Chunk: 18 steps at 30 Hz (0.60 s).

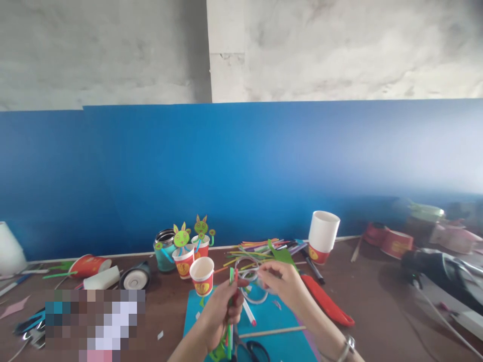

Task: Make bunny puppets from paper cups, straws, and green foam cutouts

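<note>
My left hand [223,307] is closed around a few thin, upright strips, mainly a green strip [231,274], with some white and red beside it. Close to its right, my right hand [278,277] has its thumb and fingers pinched together; whatever is between them is too small to make out. Pale rings [258,301], possibly tape rolls, lie around the right fingertips. Beneath both hands is a blue sheet [281,347], bearing dark-handled scissors [258,350], a white pen with a red end [249,312] and a thin stick [272,332].
A paper cup [202,271] stands before two cups with green animal figures [181,236]. Stacked cups [323,234] stand right of a pile of coloured strips [260,246]. A long red object [327,300] lies by my right forearm. A tipped cup [89,265] is at left.
</note>
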### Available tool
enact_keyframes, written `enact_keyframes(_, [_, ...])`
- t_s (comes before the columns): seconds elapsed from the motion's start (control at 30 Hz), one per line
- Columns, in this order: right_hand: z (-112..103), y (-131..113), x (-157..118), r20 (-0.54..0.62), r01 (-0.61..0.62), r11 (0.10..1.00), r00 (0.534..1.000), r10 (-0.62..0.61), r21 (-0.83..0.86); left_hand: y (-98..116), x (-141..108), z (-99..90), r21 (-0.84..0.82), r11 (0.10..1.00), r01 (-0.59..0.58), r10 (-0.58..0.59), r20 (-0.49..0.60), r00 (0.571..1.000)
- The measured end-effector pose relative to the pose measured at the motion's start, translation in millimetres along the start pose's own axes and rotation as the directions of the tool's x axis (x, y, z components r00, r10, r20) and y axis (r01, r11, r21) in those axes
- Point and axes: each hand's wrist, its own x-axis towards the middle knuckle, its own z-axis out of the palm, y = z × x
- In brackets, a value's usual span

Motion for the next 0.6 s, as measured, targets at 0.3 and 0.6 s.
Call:
enact_keyframes(0.3, [17.3,-1.5,-3.4,0.069,-0.081,0.990,0.995,0.074,0.114,-5.2,-4.4,10.6,0.096,0.995,-0.029,0.030,-0.002,1.000])
enact_keyframes(0.6, [22.5,-2.6,-4.6,0.121,-0.116,0.978,0.988,0.096,0.171,-6.0,-5.7,19.3,0.279,0.959,-0.049,0.060,-0.032,0.998])
